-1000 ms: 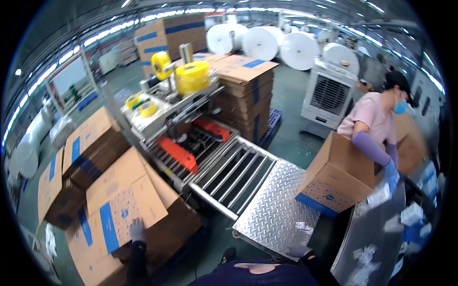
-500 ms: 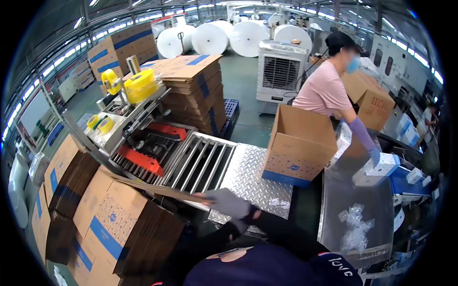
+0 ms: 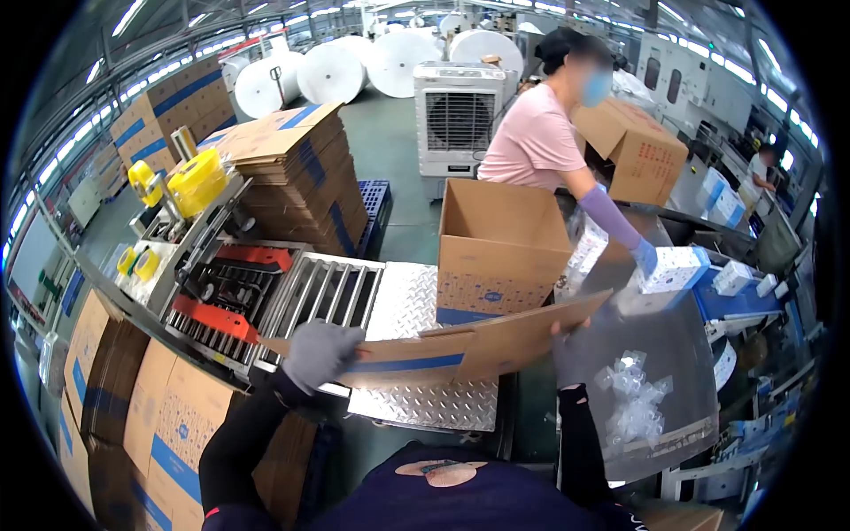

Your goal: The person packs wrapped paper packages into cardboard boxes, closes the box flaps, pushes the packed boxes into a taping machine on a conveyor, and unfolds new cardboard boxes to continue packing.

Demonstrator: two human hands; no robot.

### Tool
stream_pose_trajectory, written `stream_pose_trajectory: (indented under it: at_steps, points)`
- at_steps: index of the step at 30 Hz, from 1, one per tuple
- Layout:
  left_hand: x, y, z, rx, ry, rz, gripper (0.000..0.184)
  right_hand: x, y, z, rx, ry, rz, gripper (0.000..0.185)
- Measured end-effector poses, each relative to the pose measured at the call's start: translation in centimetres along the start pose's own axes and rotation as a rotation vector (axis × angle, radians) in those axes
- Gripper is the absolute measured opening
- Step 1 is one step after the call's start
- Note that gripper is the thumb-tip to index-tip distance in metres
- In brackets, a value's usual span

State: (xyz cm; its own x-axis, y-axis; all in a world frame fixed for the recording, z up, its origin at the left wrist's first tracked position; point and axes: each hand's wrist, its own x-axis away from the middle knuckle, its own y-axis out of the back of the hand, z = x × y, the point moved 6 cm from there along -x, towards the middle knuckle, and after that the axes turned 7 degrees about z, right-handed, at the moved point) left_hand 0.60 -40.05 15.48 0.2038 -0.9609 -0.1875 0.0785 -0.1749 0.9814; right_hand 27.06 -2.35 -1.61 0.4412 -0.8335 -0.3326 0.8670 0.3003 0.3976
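A flattened cardboard box [image 3: 478,349] with a blue stripe spans the space before me, above the diamond-plate metal surface [image 3: 443,405]. My left hand [image 3: 320,356], in a grey glove with bare fingertips, grips its left part. At the box's right end, my right hand [image 3: 568,354] holds the edge, thumb and fingers around it. Just beyond stands an open-topped carton [image 3: 500,279], its upper flaps not visible. Stacked flat boxes [image 3: 181,425] lie at the lower left.
A co-worker [image 3: 540,133] in a pink shirt reaches toward white packs [image 3: 675,269] on the right. Left are a roller conveyor [image 3: 328,288] and a taping machine [image 3: 190,199]. Clear plastic pieces [image 3: 636,398] lie on the dark surface [image 3: 580,442]. An air cooler [image 3: 459,119] stands behind.
The view has turned right. The flat box has come off the left stack area and is now stretched between both my hands. My right hand has moved to its far right end.
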Motion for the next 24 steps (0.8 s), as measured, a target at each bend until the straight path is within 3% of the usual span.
stream_pose_trajectory:
  at_steps: [2,4,5,6,8,10,12,13,14,15,16,18,20,22,23,24]
  points:
    - [-1.8,0.4,-3.5,0.042,-0.117,0.033,0.021,0.9,-0.5,3.9,0.196,-0.088,-0.103,0.090]
    - [-3.0,0.2,-4.2,0.104,-0.112,0.122,0.017,1.0,-0.7,13.9,0.209,-0.175,-0.128,0.094]
    - [-3.6,0.1,-3.3,0.116,-0.057,0.199,0.022,0.5,-1.4,13.4,0.057,-0.187,-0.116,0.094]
    - [-4.5,0.9,-2.4,0.257,-0.025,0.245,0.039,-0.3,-2.5,12.3,-0.093,-0.189,-0.107,0.095]
    - [-5.7,0.1,1.3,0.421,-0.003,0.138,0.054,-0.6,-3.2,11.8,-0.270,-0.131,-0.095,0.095]
    - [-7.5,-0.5,3.5,0.272,0.103,0.145,0.058,1.2,-2.4,11.4,-0.318,-0.016,-0.081,0.094]
    - [-9.5,-0.9,4.6,0.311,0.226,0.423,0.055,1.6,-1.8,9.9,0.052,-0.061,0.165,0.089]
    - [-10.5,-2.5,6.4,0.266,0.215,0.422,0.053,2.3,-0.9,9.5,0.306,-0.154,0.419,0.087]
    - [-11.5,-3.7,8.0,0.220,0.200,0.407,0.052,3.0,0.4,12.4,0.256,-0.153,0.487,0.085]
    - [-11.5,-1.8,8.7,0.178,0.235,0.255,0.053,3.7,1.8,15.3,0.205,-0.155,0.555,0.083]
    - [-11.4,-0.4,9.2,0.129,0.329,0.182,0.045,4.8,3.2,19.3,-0.150,-0.069,0.448,0.081]
    - [-10.1,1.3,5.8,-0.004,0.251,0.278,0.036,5.9,3.2,19.7,0.632,0.301,0.860,0.094]
    - [-10.0,-2.8,1.0,-0.065,-0.009,0.048,0.027,8.0,-1.4,13.1,0.636,0.446,0.982,0.105]
    - [-11.1,-1.7,-7.3,-0.059,-0.131,0.155,0.022,6.4,-3.6,9.6,1.098,0.500,1.384,0.112]
    - [-12.2,-3.0,-9.7,0.003,-0.221,0.302,0.021,5.2,-3.4,9.0,1.130,0.518,1.484,0.107]
    - [-13.5,-7.3,-10.4,0.134,-0.066,0.244,0.021,4.6,-3.2,10.2,0.825,0.406,1.606,0.109]
